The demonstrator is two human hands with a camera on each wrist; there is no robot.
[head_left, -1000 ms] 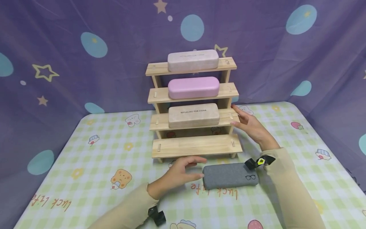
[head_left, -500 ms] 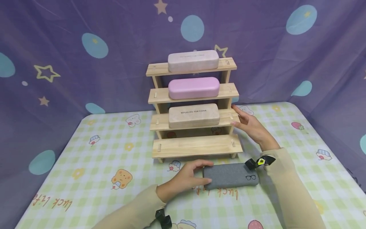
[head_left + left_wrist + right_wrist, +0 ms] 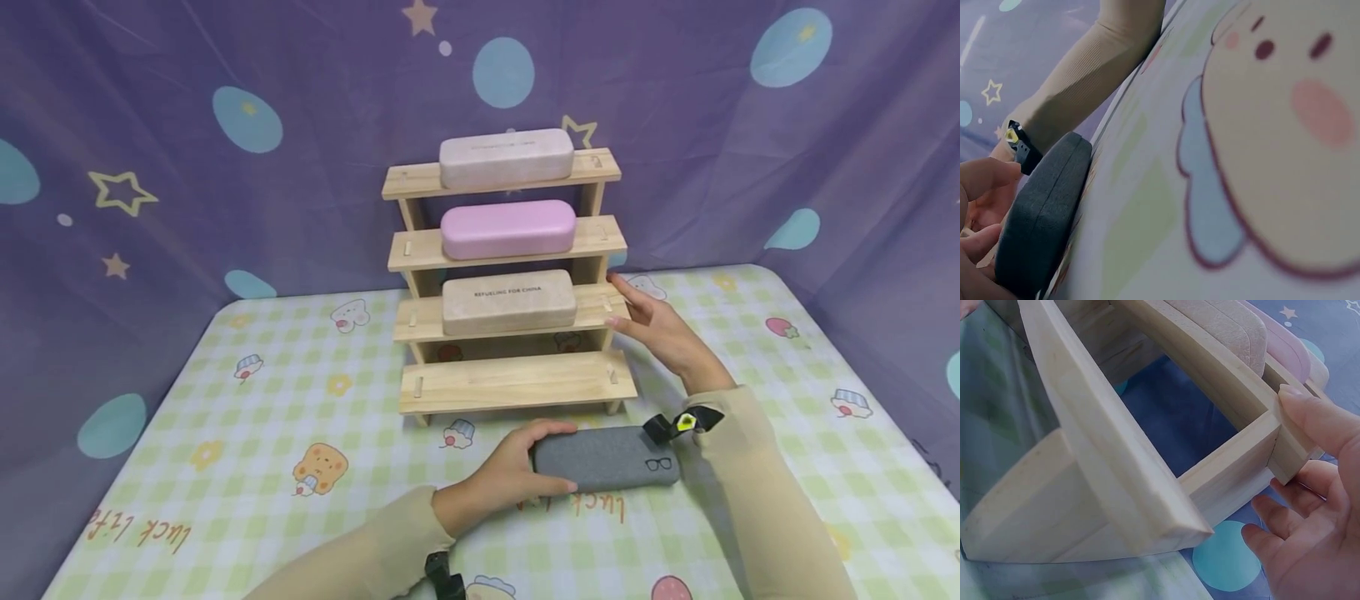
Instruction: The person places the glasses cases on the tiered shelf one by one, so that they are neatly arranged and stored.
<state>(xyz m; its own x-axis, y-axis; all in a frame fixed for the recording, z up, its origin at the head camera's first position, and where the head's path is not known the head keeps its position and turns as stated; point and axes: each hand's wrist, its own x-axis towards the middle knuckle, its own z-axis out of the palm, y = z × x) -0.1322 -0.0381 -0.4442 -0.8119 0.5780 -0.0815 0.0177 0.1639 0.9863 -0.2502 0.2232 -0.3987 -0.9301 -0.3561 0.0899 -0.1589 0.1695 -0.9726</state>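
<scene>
A grey glasses case (image 3: 607,458), printed with small black spectacles, lies flat on the tablecloth before a stepped wooden rack (image 3: 517,382). My left hand (image 3: 517,471) holds the case's left end, thumb along its near side and fingers along its far side. The left wrist view shows the case (image 3: 1047,206) at close range beside the fingers. With my right hand (image 3: 667,337) I grip the right end of the rack's second board from the bottom. In the right wrist view the right hand (image 3: 1310,512) has its thumb on that board's end and the fingers below it.
The rack's upper boards bear a beige lettered case (image 3: 508,312), a pink case (image 3: 508,230) and a pale case (image 3: 507,160) on top. A purple curtain (image 3: 337,100) hangs right behind the rack. Green-checked cloth (image 3: 247,450) covers the table.
My left hand has moved right, from just beside the grey glasses case onto its left end, thumb and fingers now either side. The right hand stays on the rack.
</scene>
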